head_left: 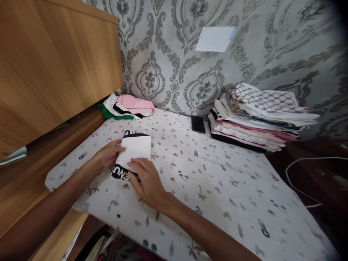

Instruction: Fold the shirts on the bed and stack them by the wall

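A small folded white cloth [136, 147] with black lettered bands at its top and bottom lies on the patterned white sheet [187, 181]. My left hand [108, 153] touches its left edge, fingers bent and pointing right. Across the lower right part of the cloth rests my right hand [148, 181], its fingers spread a little and its thumb by the lower black band. The undersides of both hands are hidden.
A pile of folded clothes [261, 119] stands at the right by the wall, with a black phone [198, 124] beside it. Pink, white, black and green clothes [136, 104] lie at the back left. A wooden cabinet [62, 54] rises at the left. A white cable [289, 177] hangs far right.
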A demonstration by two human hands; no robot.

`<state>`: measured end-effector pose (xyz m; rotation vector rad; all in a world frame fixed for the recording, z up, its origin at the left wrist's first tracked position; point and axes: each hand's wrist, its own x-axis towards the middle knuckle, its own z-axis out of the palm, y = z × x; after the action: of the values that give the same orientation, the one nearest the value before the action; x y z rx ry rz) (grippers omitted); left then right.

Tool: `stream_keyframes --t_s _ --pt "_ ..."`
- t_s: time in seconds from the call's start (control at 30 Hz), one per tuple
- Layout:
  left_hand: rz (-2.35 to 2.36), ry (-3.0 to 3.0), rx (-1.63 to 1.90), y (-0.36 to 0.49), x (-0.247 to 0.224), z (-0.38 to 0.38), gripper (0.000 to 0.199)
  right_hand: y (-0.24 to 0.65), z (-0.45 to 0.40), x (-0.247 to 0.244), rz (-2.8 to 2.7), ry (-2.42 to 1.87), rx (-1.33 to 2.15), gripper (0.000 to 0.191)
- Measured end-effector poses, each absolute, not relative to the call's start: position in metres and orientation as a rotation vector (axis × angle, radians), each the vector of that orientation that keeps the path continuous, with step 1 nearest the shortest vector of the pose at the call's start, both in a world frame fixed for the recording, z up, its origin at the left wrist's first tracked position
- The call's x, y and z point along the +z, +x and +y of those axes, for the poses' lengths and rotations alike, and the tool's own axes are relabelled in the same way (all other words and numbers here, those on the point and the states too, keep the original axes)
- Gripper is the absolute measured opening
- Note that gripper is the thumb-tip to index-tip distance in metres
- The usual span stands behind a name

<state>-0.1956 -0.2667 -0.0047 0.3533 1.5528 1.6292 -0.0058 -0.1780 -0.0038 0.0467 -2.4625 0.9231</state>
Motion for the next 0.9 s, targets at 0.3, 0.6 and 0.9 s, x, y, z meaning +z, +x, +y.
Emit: stream_keyframes --t_s 0.3,0.6,0.9 --pt "2.753 1.333 0.783 -0.194 0.020 -0.270 0.053 -0.002 -0.192 -0.037 -2.830 0.237 0.521 0.054" --pt "2.265 1.787 0.185 -0.226 -0.024 -0.197 0.067 0.000 -0.194 -0.041 -2.842 0.246 0.544 0.063" --pt "2.464 1.850 0.491 -0.268 -0.030 -0.185 0.051 0.013 -0.186 -0.043 -2.565 0.076 0.844 0.041"
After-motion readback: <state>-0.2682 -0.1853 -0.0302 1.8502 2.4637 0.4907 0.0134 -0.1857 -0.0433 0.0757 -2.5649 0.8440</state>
